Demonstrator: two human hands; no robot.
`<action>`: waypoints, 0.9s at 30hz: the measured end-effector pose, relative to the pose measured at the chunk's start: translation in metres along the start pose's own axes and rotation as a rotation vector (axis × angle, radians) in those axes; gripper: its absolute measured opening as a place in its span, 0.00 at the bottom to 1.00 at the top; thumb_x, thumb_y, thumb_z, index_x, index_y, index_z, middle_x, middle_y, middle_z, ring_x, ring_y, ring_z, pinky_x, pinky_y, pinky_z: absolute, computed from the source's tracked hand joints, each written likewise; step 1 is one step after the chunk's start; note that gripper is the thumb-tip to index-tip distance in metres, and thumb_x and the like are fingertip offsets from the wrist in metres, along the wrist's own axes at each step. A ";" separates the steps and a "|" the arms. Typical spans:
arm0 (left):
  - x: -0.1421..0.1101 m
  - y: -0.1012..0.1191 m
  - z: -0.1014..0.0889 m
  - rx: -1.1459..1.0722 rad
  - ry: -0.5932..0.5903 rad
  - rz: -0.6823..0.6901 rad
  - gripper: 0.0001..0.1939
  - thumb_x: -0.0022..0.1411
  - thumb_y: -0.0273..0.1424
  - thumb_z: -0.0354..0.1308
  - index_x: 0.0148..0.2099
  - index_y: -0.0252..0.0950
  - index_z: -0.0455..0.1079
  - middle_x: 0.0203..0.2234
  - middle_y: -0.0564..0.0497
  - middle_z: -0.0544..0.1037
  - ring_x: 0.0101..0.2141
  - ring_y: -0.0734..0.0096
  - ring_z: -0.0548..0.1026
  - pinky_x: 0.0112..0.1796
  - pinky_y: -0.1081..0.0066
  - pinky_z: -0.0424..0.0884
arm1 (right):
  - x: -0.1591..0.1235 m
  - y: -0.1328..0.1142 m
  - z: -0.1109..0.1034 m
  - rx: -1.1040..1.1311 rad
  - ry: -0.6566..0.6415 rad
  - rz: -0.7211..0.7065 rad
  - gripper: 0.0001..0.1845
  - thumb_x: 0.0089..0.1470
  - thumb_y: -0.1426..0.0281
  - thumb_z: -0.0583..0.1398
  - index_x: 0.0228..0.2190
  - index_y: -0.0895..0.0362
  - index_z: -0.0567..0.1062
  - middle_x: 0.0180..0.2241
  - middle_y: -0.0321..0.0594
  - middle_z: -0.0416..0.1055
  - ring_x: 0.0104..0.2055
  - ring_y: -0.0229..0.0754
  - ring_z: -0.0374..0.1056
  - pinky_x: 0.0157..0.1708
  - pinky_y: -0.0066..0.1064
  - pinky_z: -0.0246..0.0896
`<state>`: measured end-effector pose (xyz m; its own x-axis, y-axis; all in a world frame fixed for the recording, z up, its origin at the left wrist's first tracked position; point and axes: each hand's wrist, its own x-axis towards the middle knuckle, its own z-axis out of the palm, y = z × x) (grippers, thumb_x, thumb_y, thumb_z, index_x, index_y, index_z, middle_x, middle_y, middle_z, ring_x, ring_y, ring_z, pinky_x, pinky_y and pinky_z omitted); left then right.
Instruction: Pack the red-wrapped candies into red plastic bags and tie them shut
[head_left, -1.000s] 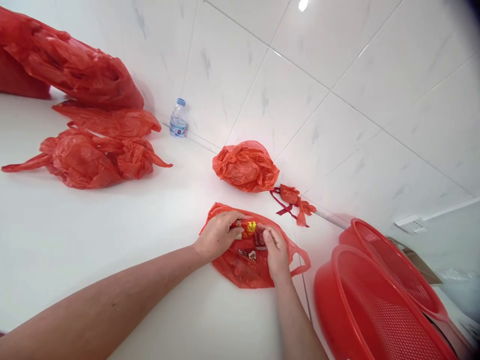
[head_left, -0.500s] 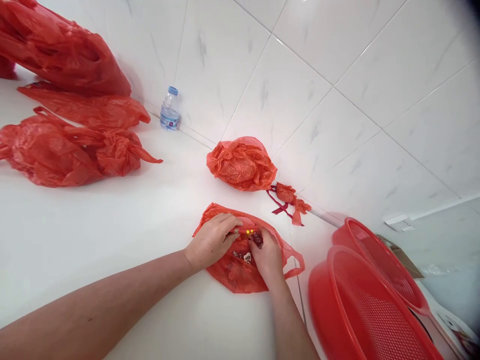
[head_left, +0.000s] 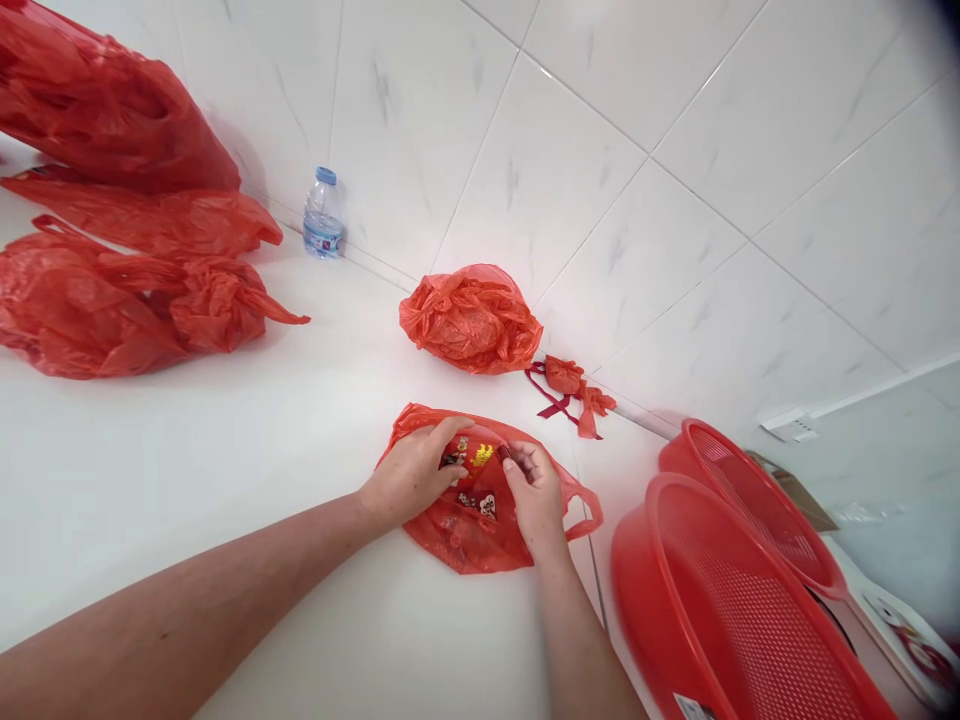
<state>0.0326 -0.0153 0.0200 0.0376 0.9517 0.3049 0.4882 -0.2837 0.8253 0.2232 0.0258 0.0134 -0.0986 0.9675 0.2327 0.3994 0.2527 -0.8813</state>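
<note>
A red plastic bag (head_left: 469, 550) lies on the white surface in front of me with its mouth towards my hands. Inside show red packets, one with yellow print (head_left: 481, 457), and a dark wrapper with white lettering (head_left: 487, 505). At the bag's left side rests my left hand (head_left: 409, 475), thumb and fingers apart around the left part of the packets. My right hand (head_left: 538, 490) pinches a small dark red wrapped piece (head_left: 504, 455) over the bag's right side. The bag's handle loop (head_left: 585, 512) lies right of that hand.
Another red bag, bunched up (head_left: 472, 320), sits by the tiled wall (head_left: 585, 200). Small red bundles (head_left: 566, 375) with ribbon lie beside it. A water bottle (head_left: 323, 215) and several filled red bags (head_left: 135, 310) stand left. Red plastic baskets (head_left: 660, 600) are at the right.
My left thumb and fingers have spread, uncovering more of the red packet with yellow print. My right hand has lifted slightly with the small wrapped piece. The whole view has shifted a little.
</note>
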 end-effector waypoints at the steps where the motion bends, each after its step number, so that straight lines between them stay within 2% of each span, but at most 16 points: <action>1: 0.000 0.000 0.000 -0.017 0.007 -0.014 0.25 0.55 0.26 0.53 0.55 0.44 0.59 0.44 0.51 0.75 0.44 0.61 0.73 0.42 0.62 0.69 | 0.000 0.000 0.000 0.015 -0.004 0.005 0.12 0.52 0.65 0.57 0.39 0.54 0.70 0.42 0.41 0.72 0.45 0.43 0.68 0.47 0.39 0.64; 8: 0.002 -0.003 -0.002 -0.039 0.114 -0.122 0.23 0.58 0.29 0.51 0.56 0.44 0.57 0.48 0.50 0.72 0.46 0.60 0.72 0.44 0.59 0.69 | 0.001 -0.001 0.000 0.047 -0.040 0.020 0.11 0.54 0.65 0.54 0.39 0.54 0.69 0.41 0.39 0.72 0.44 0.42 0.68 0.45 0.36 0.63; 14: 0.002 -0.004 -0.003 -0.043 0.104 -0.102 0.23 0.58 0.30 0.51 0.56 0.44 0.57 0.49 0.50 0.72 0.48 0.60 0.71 0.47 0.57 0.68 | 0.001 0.003 0.000 0.014 -0.018 0.040 0.13 0.55 0.64 0.52 0.41 0.54 0.69 0.44 0.40 0.71 0.45 0.42 0.67 0.44 0.36 0.63; 21: 0.002 -0.003 -0.002 -0.052 0.094 -0.094 0.23 0.59 0.29 0.50 0.57 0.44 0.57 0.50 0.49 0.71 0.49 0.59 0.70 0.48 0.56 0.68 | 0.002 0.008 -0.001 0.009 -0.032 0.085 0.15 0.56 0.63 0.51 0.44 0.53 0.68 0.39 0.39 0.73 0.40 0.42 0.70 0.41 0.37 0.65; 27: 0.002 -0.003 -0.002 -0.040 0.088 -0.097 0.23 0.59 0.30 0.50 0.56 0.45 0.57 0.51 0.51 0.71 0.49 0.60 0.70 0.47 0.58 0.68 | 0.004 0.008 -0.004 -0.070 0.008 0.034 0.13 0.55 0.64 0.52 0.39 0.54 0.72 0.43 0.40 0.73 0.46 0.43 0.68 0.48 0.38 0.62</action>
<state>0.0293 -0.0128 0.0188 -0.0851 0.9613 0.2619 0.4506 -0.1973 0.8707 0.2299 0.0312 0.0093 -0.0764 0.9754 0.2068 0.4656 0.2184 -0.8576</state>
